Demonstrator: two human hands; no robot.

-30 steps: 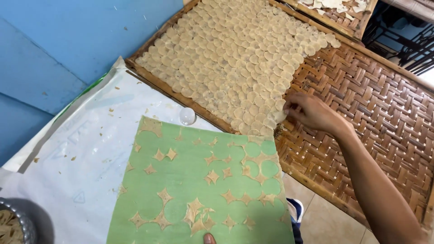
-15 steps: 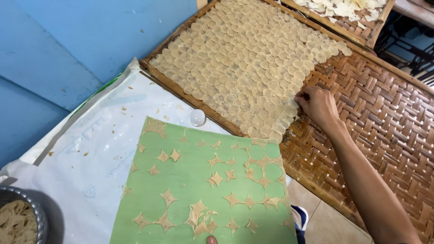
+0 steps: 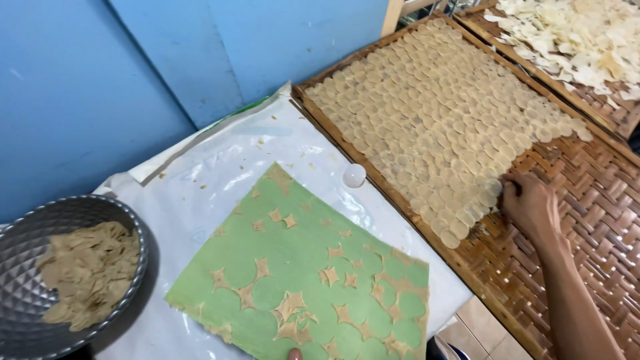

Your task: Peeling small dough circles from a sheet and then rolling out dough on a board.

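Blue wall (image 3: pixel 133 80) at the back, white plastic sheet (image 3: pixel 220 173) spread out below it. On the sheet, a green mat (image 3: pixel 300 280) with star-shaped scraps of tan dough stuck to it and round holes where circles were cut out. Just past the top corner of the mat, a small clear round cutter (image 3: pixel 354 175), close to the edge of the tray. At the far left, a shiny metal bowl (image 3: pixel 27 293) with a heap of tan dough scraps inside.

On the right, a big woven bamboo tray (image 3: pixel 600 200) with a wooden rim. Thin, pale dough circles (image 3: pixel 440 113) laid in neat rows over most of the tray, overlapping a little. Bare weave at the near right part.

Right hand (image 3: pixel 531 203) down on the tray, right at the edge of the rows. Fingers bent and pinched at the last circles there, touching them. Cannot tell if one circle is held or only pressed flat.

Only a fingertip at the bottom edge, touching the green mat; cannot tell which hand. Left hand not seen clearly.

Another tray (image 3: pixel 620 117) at the top right, with a loose pile of white dried chips (image 3: pixel 573 40).
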